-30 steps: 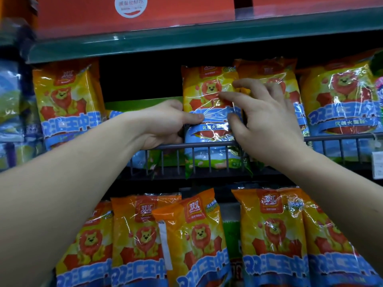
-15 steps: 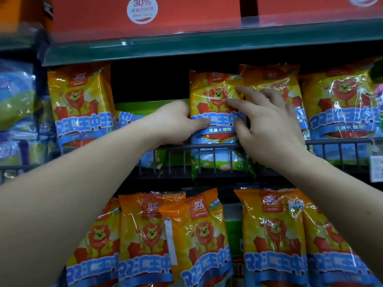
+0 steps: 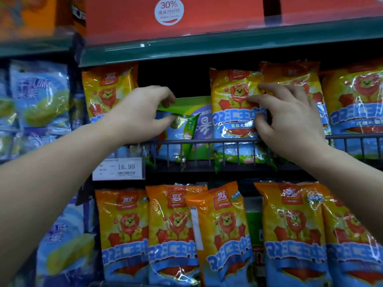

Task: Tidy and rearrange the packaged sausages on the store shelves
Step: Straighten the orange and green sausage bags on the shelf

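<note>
Half hid the shiny yellow lion pack (image 3: 234,96) behind the wire rail (image 3: 207,141) on the middle shelf (image 3: 248,172). Gripped its side with right hand (image 3: 290,121). Pinched a partly covered green-blue pack (image 3: 184,131) with left hand (image 3: 145,114).

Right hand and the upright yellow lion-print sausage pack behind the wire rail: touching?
Touching. Head view: right hand grips the right edge of the yellow lion-print sausage pack.
</note>
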The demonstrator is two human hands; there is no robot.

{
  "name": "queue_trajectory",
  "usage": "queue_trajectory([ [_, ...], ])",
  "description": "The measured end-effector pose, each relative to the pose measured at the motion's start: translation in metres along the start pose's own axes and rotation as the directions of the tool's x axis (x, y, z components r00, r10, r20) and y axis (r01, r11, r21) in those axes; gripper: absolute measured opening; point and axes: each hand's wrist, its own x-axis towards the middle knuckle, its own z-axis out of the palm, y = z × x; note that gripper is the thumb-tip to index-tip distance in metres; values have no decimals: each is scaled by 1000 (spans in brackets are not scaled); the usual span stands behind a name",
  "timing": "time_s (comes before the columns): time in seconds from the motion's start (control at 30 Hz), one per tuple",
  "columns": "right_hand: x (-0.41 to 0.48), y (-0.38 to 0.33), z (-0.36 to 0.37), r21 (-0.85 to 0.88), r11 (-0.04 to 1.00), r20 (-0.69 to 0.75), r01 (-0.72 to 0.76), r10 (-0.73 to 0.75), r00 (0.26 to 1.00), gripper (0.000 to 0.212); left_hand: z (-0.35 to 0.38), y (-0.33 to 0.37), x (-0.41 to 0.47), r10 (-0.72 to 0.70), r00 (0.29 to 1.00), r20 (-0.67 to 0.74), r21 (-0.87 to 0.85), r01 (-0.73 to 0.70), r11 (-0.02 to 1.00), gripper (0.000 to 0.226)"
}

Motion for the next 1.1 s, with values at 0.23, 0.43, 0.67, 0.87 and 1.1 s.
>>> queue_trajectory([
  [0.23,5,-16,1,-32,999,4,32,-32,999,40,-3,-36,-14,159,979,-126,203,-132,970,34],
  [0.43,11,-51,10,-41,993,-1,108,-108,994,40,10,-61,-40,92,963,-254,149,-55,987,52],
  [0.67,28,-105,24,82,989,115,125,-134,984,43,25,-73,-55,-21,938,-347,21,30,999,68],
  [0.87,60,-150,42,164,981,280,101,-144,949,50,31,-81,-54,-11,926,-377,5,14,1000,75],
  [1.1,91,-177,55,136,984,543,112,-169,823,63,31,-85,-55,-2,929,-370,-36,-12,999,75],
])
